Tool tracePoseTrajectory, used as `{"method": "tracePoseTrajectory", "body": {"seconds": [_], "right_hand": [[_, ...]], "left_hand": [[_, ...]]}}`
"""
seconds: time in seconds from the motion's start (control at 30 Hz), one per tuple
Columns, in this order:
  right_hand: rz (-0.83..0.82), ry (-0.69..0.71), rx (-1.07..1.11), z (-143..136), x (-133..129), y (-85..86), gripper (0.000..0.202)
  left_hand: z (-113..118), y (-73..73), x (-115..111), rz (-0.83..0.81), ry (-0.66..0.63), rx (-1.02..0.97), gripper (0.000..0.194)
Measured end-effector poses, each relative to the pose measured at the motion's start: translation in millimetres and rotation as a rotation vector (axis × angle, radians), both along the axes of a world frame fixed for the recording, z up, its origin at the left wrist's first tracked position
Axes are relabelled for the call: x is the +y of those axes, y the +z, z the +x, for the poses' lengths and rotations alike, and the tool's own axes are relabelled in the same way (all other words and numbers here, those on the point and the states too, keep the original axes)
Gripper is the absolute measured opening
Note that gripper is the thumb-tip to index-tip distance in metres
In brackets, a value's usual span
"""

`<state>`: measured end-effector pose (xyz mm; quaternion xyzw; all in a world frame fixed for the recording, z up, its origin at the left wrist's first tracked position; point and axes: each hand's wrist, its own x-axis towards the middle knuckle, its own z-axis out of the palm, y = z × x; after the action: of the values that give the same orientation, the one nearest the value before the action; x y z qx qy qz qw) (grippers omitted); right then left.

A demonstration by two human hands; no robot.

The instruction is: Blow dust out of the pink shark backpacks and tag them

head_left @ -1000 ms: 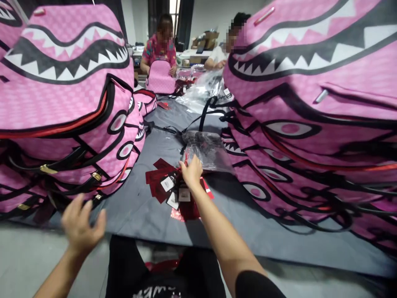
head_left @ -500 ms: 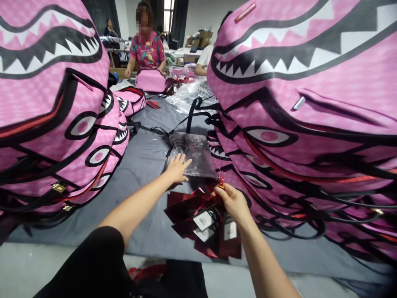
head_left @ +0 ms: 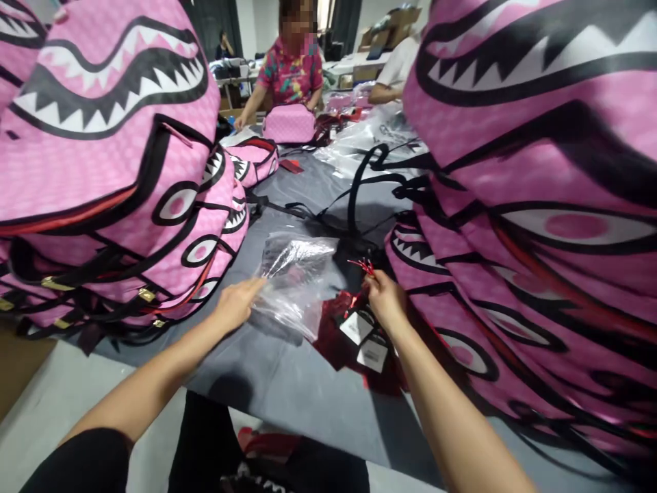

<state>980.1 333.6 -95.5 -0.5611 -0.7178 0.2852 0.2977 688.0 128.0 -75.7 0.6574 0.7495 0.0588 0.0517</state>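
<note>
My left hand [head_left: 239, 302] is closed on the left edge of a clear plastic bag [head_left: 298, 274], which lies slanted over the grey cloth of the table [head_left: 277, 390]. To its right, my right hand [head_left: 384, 298] pinches the red strings of a bunch of dark red tags [head_left: 333, 335]. Two white labels [head_left: 372, 352] show among the tags, which hang and spread below my fingers. Black straps [head_left: 354, 192] lie beyond the plastic bag.
Pink shark-mouth backpacks are piled at the left [head_left: 118, 157] and at the right [head_left: 513, 157]. Across the table a person [head_left: 292, 75] handles a pink pouch [head_left: 290, 124]. Clear plastic [head_left: 367, 140] lies near the far end, beside another person's arm.
My left hand has moved left and drawn the plastic bag left, away from the straps. My right hand still holds the tags. The view has shifted, with the backpack piles now further right.
</note>
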Motion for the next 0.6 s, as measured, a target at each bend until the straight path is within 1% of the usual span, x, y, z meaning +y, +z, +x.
{"method": "tracePoseTrajectory", "body": {"seconds": [0.03,0.07,0.1,0.13,0.17,0.23,0.27,0.3,0.33,0.37,0.4,0.43,0.47,0.5,0.53,0.57,0.6], "right_hand": [[0.044,0.036,0.004,-15,10,-0.5,0.023],[0.090,0.075,0.006,-30,20,-0.4,0.024],[0.130,0.113,0.006,-44,30,-0.1,0.026],[0.165,0.140,0.003,-56,40,0.4,0.027],[0.191,0.149,-0.004,-66,50,1.0,0.028],[0.202,0.140,-0.024,-81,71,3.1,0.027],[0.187,0.124,-0.043,-85,81,5.1,0.027],[0.170,0.105,-0.068,-87,90,7.8,0.027],[0.149,0.088,-0.098,-88,97,11.4,0.028],[0.138,0.062,-0.129,-87,101,15.5,0.031],[0.155,0.028,-0.159,-86,101,19.5,0.037],[0.211,-0.003,-0.179,-83,96,22.6,0.043],[0.299,-0.018,-0.189,-81,86,23.8,0.048],[0.403,-0.004,-0.188,-79,71,22.5,0.048],[0.506,0.059,-0.178,-78,52,18.5,0.044],[0.588,0.174,-0.163,-80,30,11.9,0.039],[0.626,0.334,-0.147,-84,8,3.4,0.035]], "left_hand": [[5,-5.3,-13,0.008,-0.094,-0.007,0.076],[12,-13.2,-22,0.003,-0.175,-0.018,0.080],[20,-23.3,-25,-0.014,-0.225,-0.032,0.081],[27,-34.9,-23,-0.036,-0.241,-0.049,0.079],[34,-47.1,-15,-0.052,-0.233,-0.065,0.073],[42,-69.2,15,-0.043,-0.186,-0.081,0.063],[44,-77.0,35,-0.020,-0.167,-0.085,0.060],[44,-81.6,56,0.001,-0.151,-0.093,0.059],[42,-82.7,77,0.011,-0.131,-0.108,0.059],[38,-80.1,97,0.003,-0.106,-0.133,0.058],[34,-74.3,114,-0.019,-0.082,-0.169,0.056],[29,-65.8,127,-0.049,-0.064,-0.217,0.052],[23,-55.5,136,-0.073,-0.046,-0.275,0.048],[16,-44.0,140,-0.071,-0.015,-0.338,0.044],[10,-32.2,142,-0.037,0.030,-0.396,0.042],[4,-20.7,140,0.024,0.087,-0.441,0.042],[-1,-10.1,138,0.098,0.142,-0.471,0.041]]}}
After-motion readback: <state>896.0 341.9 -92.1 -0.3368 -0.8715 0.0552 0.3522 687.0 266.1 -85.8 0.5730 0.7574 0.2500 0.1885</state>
